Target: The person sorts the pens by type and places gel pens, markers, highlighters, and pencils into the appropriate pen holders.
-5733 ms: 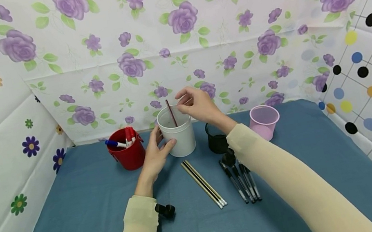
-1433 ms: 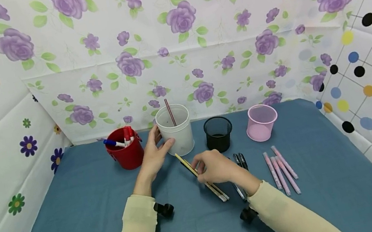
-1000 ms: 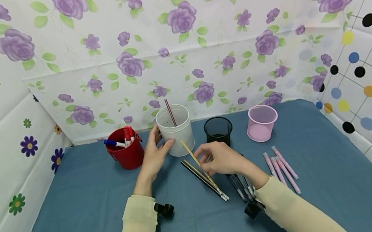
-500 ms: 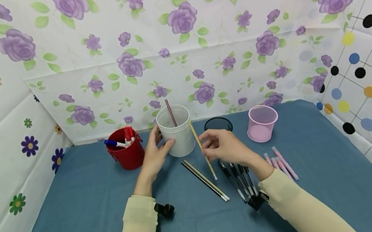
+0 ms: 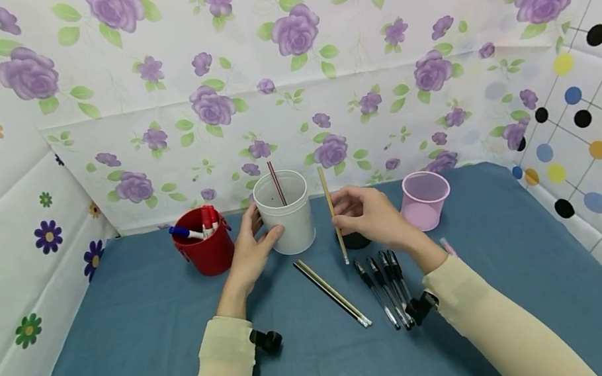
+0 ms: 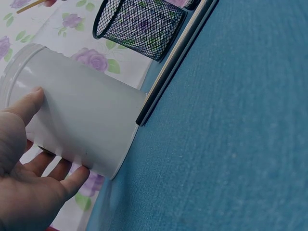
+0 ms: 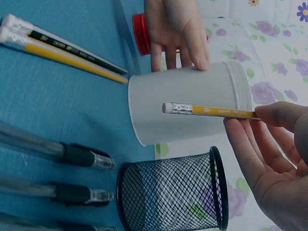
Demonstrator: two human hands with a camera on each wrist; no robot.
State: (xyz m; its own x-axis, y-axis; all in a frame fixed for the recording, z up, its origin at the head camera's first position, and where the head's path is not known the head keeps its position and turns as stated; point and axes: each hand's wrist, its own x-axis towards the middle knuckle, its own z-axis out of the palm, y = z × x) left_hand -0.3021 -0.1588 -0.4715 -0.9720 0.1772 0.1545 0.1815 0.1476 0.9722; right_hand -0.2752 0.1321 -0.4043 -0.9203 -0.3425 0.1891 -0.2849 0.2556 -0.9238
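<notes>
My right hand (image 5: 368, 213) pinches a yellow pencil (image 5: 332, 209) near upright, eraser end down, in the air between the white cup (image 5: 292, 226) and the black mesh cup (image 5: 355, 238). In the right wrist view the pencil (image 7: 211, 110) lies between thumb and fingers. My left hand (image 5: 248, 251) rests round the left side of the white cup, thumb on its front; the left wrist view shows the same hand (image 6: 33, 178) against the cup (image 6: 86, 106). Dark red pencils (image 5: 277, 184) stand in the white cup. One yellow and one black pencil (image 5: 332, 293) lie on the cloth before it.
A red cup (image 5: 210, 254) with red and blue markers stands at the left. Several black pens (image 5: 386, 294) lie below my right hand. Behind it at the right is a pink cup (image 5: 425, 199). My right forearm mostly covers the pink pens (image 5: 448, 248).
My right hand has picked a yellow pencil off the cloth, raised it and moved it up and to the right. My left hand has stayed on the white cup.
</notes>
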